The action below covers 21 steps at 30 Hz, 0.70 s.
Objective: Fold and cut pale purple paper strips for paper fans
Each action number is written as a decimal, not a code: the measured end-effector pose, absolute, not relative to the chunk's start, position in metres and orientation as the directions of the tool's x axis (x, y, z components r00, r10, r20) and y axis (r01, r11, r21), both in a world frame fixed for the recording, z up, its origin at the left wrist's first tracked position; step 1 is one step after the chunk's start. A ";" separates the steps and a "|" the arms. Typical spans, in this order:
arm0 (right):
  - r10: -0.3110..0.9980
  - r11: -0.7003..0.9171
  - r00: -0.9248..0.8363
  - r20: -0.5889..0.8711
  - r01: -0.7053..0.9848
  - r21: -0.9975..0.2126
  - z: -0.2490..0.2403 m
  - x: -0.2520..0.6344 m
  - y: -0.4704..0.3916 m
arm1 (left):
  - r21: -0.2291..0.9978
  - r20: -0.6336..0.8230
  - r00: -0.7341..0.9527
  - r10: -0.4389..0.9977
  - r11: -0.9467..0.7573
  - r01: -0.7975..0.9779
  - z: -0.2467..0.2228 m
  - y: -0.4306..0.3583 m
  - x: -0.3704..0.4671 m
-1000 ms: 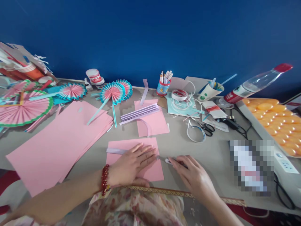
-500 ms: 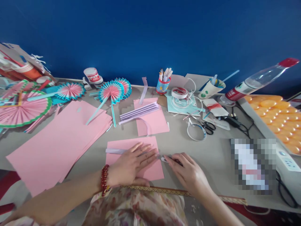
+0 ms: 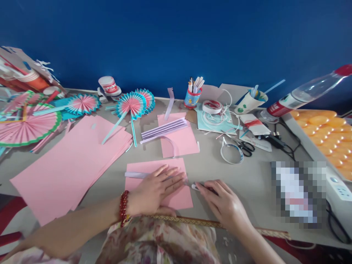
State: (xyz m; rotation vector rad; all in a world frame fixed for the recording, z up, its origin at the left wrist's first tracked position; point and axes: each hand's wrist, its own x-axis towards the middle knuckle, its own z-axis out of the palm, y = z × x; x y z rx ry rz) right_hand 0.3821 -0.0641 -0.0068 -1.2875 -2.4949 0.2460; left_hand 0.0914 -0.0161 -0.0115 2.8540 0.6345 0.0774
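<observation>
Your L hand [image 3: 158, 189] is flat, fingers spread, on the near pink sheet [image 3: 176, 200], covering part of the lilac strip [image 3: 136, 175]. Your R hand [image 3: 225, 201] grips a small cutter [image 3: 195, 187] just right; scissors [image 3: 245, 148] lie far right.

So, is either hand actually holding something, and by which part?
The right hand pinches a slim tool just behind its white end, which points toward the pink sheet. The left hand lies flat on that sheet, gripping nothing.
</observation>
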 end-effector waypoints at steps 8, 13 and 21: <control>0.828 0.561 -0.517 0.218 0.773 -0.296 -0.007 0.376 -0.066 | 0.225 0.009 0.901 0.433 -0.879 0.420 -0.013 -0.017 0.091; 0.822 0.569 -0.532 0.203 0.758 -0.319 -0.006 0.375 -0.066 | 0.224 0.023 0.906 0.422 -0.886 0.407 -0.013 -0.016 0.091; 0.828 0.561 -0.522 0.206 0.758 -0.332 -0.009 0.372 -0.068 | 0.254 0.037 0.901 0.431 -0.876 0.409 -0.013 -0.016 0.091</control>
